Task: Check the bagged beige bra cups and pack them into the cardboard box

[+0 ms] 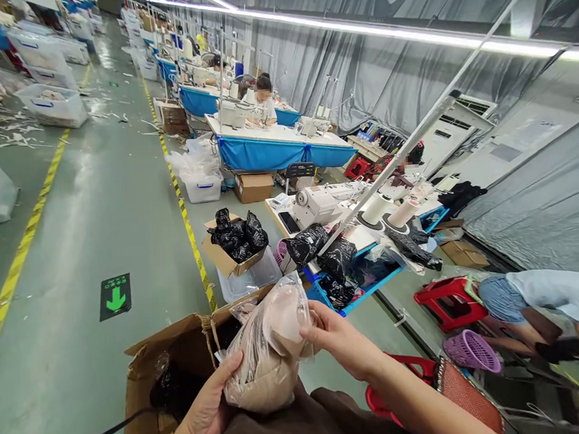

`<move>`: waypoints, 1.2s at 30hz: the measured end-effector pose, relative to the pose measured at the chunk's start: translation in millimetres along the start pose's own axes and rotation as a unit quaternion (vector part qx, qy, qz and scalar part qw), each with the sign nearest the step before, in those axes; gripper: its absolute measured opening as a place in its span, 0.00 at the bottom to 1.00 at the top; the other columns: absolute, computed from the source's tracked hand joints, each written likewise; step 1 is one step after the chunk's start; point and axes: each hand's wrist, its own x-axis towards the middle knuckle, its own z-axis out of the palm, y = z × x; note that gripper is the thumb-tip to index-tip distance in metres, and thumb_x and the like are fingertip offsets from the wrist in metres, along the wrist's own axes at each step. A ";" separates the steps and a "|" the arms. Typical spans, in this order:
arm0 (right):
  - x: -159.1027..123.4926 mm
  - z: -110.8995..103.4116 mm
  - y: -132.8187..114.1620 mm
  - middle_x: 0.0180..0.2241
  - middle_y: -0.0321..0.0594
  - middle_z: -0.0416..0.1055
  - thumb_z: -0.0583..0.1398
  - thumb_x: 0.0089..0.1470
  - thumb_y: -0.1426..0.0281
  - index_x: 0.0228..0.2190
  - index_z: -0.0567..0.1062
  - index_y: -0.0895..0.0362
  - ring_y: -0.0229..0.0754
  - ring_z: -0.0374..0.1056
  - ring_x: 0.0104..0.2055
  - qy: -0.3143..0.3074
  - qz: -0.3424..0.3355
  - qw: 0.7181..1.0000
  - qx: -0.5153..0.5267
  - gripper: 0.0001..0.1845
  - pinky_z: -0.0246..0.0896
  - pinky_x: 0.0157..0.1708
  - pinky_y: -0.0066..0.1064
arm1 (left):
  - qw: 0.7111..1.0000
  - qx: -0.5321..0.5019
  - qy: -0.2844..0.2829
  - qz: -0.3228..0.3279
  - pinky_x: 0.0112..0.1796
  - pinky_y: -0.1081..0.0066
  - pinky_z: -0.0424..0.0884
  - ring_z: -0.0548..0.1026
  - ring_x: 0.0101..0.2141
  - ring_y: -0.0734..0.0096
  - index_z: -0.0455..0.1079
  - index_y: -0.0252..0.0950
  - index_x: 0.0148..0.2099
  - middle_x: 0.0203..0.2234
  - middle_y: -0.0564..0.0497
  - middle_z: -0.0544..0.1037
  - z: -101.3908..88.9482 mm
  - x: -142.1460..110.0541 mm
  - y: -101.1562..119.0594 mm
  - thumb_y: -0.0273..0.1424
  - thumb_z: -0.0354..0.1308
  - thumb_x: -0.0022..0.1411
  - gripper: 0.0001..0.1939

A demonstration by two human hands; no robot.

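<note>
I hold a clear plastic bag of beige padded fabric pieces [272, 349] in front of me with both hands. My left hand [209, 410], with a gold bracelet at the wrist, cups the bag from below on its left side. My right hand [336, 337] grips the bag's upper right edge, thumb across the plastic. Dark brown cloth [306, 429] lies in my lap just under the bag. An open cardboard box [155, 381] with dark bagged contents stands on the floor to the left of my hands.
A sewing table [351, 239] with a white machine, thread cones and black bags stands ahead. A box of black bags [234, 245] sits on a clear tub. Red stools [446, 301], a purple basket and a crouching person are at right. Green floor aisle lies left.
</note>
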 end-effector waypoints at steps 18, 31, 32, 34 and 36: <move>-29.3 -33.8 -94.0 0.45 0.40 0.74 0.58 0.70 0.58 0.39 0.71 0.53 0.42 0.67 0.46 0.027 -0.179 0.956 -0.230 0.12 0.61 0.45 0.29 | 0.961 0.061 -0.259 0.076 0.51 0.61 0.77 0.81 0.50 0.52 0.79 0.40 0.54 0.50 0.44 0.83 -5.2 0.2 3.1 0.41 0.73 0.54 0.26; -11.5 -66.3 -23.3 0.24 0.31 0.61 0.74 0.48 0.55 0.28 0.69 0.57 0.32 0.53 0.24 0.081 -0.015 0.995 0.053 0.24 0.50 0.23 0.21 | 0.961 0.115 -0.225 0.111 0.50 0.62 0.75 0.82 0.43 0.55 0.82 0.40 0.44 0.37 0.48 0.85 15.2 -22.1 -1.4 0.34 0.70 0.57 0.12; -10.6 -67.0 -14.8 0.23 0.30 0.59 0.74 0.47 0.55 0.27 0.69 0.57 0.32 0.51 0.23 0.087 -0.006 0.994 0.067 0.25 0.48 0.22 0.22 | 0.957 0.144 -0.225 0.117 0.48 0.64 0.76 0.82 0.43 0.57 0.82 0.40 0.46 0.38 0.48 0.84 17.4 -24.8 -0.2 0.34 0.70 0.58 0.13; -10.6 -65.9 -1.3 0.21 0.28 0.56 0.74 0.47 0.55 0.27 0.68 0.57 0.31 0.46 0.21 0.094 0.004 0.991 0.091 0.25 0.43 0.20 0.22 | 0.949 0.184 -0.224 0.124 0.47 0.69 0.75 0.80 0.43 0.62 0.81 0.39 0.51 0.40 0.48 0.82 21.9 -29.3 3.0 0.35 0.68 0.60 0.16; -11.9 -62.6 6.8 0.21 0.28 0.55 0.74 0.46 0.56 0.26 0.67 0.57 0.31 0.45 0.21 0.097 0.001 0.989 0.115 0.25 0.43 0.21 0.23 | 0.948 0.190 -0.221 0.128 0.48 0.71 0.73 0.78 0.44 0.65 0.80 0.41 0.53 0.43 0.50 0.81 25.7 -32.2 5.9 0.34 0.67 0.62 0.17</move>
